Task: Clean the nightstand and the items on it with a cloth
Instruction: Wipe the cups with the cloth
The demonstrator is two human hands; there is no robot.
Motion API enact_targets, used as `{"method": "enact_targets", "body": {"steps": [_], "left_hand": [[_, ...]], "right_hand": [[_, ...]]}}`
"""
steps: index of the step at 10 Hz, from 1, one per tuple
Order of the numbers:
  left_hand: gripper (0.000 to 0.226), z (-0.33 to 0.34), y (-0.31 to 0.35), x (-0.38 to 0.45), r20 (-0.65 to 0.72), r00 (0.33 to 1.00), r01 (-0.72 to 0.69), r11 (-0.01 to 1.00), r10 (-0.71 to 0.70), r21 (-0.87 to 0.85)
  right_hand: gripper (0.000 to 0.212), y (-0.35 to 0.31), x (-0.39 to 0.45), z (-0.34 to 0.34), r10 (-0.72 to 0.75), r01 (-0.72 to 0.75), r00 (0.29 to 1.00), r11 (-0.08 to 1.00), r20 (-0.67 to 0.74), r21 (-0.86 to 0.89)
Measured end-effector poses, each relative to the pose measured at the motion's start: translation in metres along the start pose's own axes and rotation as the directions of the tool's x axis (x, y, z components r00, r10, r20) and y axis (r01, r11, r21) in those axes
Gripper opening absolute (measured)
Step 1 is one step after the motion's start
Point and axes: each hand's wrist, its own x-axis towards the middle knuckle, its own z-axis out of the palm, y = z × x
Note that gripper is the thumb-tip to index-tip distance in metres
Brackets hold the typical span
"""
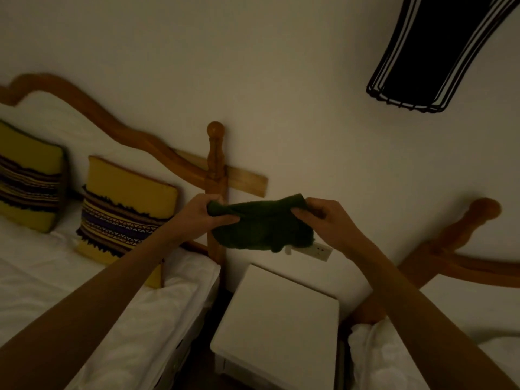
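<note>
Dark green cloth (263, 226), soft and light, hangs between our left hand (206, 213) and right hand (327, 218), both pinching its upper edge, above the white nightstand (281, 319); we judge corners grip best.

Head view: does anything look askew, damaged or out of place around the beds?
One thing: a pale wooden slat juts from behind the tall bedpost along the wall, slanting down, unlike the darker headboard. Otherwise nothing stands out; the left hand and right hand grip a dark green cloth above the white nightstand.
</note>
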Motion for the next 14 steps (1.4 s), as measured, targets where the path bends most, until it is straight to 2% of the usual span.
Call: {"method": "enact_targets", "body": {"steps": [1,2,3,4,5,6,7,8,9,10,11,12,13,14], "left_hand": [[0.030,0.000,-0.005,0.002,-0.010,1.000,0.006,1.000,-0.006,-0.020],[0.015,0.014,-0.009,0.006,-0.134,0.988,0.094,0.992,-0.082,0.089],[0.025,0.040,-0.003,0.006,-0.257,0.946,0.188,0.980,-0.198,-0.062],[0.028,0.061,0.011,-0.002,-0.152,0.946,0.201,0.886,-0.286,-0.418],[0.041,0.069,0.022,-0.011,0.049,0.953,0.251,0.688,-0.299,-0.681],[0.040,0.070,0.024,-0.018,0.119,0.959,0.254,0.591,-0.258,-0.765],[0.039,0.070,0.022,-0.025,0.091,0.952,0.263,0.623,-0.293,-0.737],[0.025,0.071,0.001,-0.032,-0.100,0.955,0.187,0.831,-0.278,-0.524],[0.016,0.072,-0.021,-0.039,-0.180,0.916,0.265,0.876,-0.359,-0.403],[0.014,0.084,-0.035,-0.044,-0.105,0.876,0.391,0.821,-0.471,-0.416],[0.032,0.098,-0.041,-0.043,0.007,0.807,0.502,0.680,-0.590,-0.534],[0.046,0.107,-0.045,-0.042,0.163,0.722,0.579,0.459,-0.672,-0.674],[0.057,0.114,-0.054,-0.043,0.223,0.750,0.492,0.302,-0.622,-0.816],[0.059,0.122,-0.065,-0.045,0.062,0.767,0.359,0.346,-0.639,-0.867]], "right_hand": [[0.028,-0.001,-0.025,-0.017,0.050,0.336,0.908,0.507,-0.417,0.793],[0.038,-0.030,-0.005,-0.010,0.148,0.206,0.916,0.624,-0.372,0.754],[0.043,-0.072,-0.005,0.012,0.212,-0.243,0.965,0.944,0.154,0.223],[0.028,-0.090,-0.014,-0.002,0.138,0.401,0.863,0.402,-0.487,0.823],[0.066,-0.073,0.015,0.036,0.064,0.356,0.914,0.351,-0.402,0.866],[0.067,-0.072,0.022,0.038,0.056,0.360,0.927,0.136,-0.370,0.923],[0.057,-0.058,0.034,0.054,0.157,0.276,0.954,-0.133,-0.255,0.952],[0.041,-0.050,0.038,0.066,0.138,0.155,0.984,-0.386,-0.110,0.909],[0.018,-0.048,0.038,0.073,0.097,0.081,0.994,-0.457,-0.041,0.886],[0.015,-0.051,0.040,0.077,0.061,0.055,0.998,-0.490,-0.029,0.870],[0.027,-0.054,0.043,0.085,0.009,0.025,1.000,-0.532,-0.023,0.846],[0.040,-0.061,0.048,0.098,-0.005,0.033,0.999,-0.511,-0.041,0.859],[0.038,-0.069,0.050,0.113,-0.003,0.028,0.999,-0.493,-0.033,0.870],[0.048,-0.072,0.050,0.126,-0.072,0.063,0.992,-0.414,-0.102,0.908]]}}
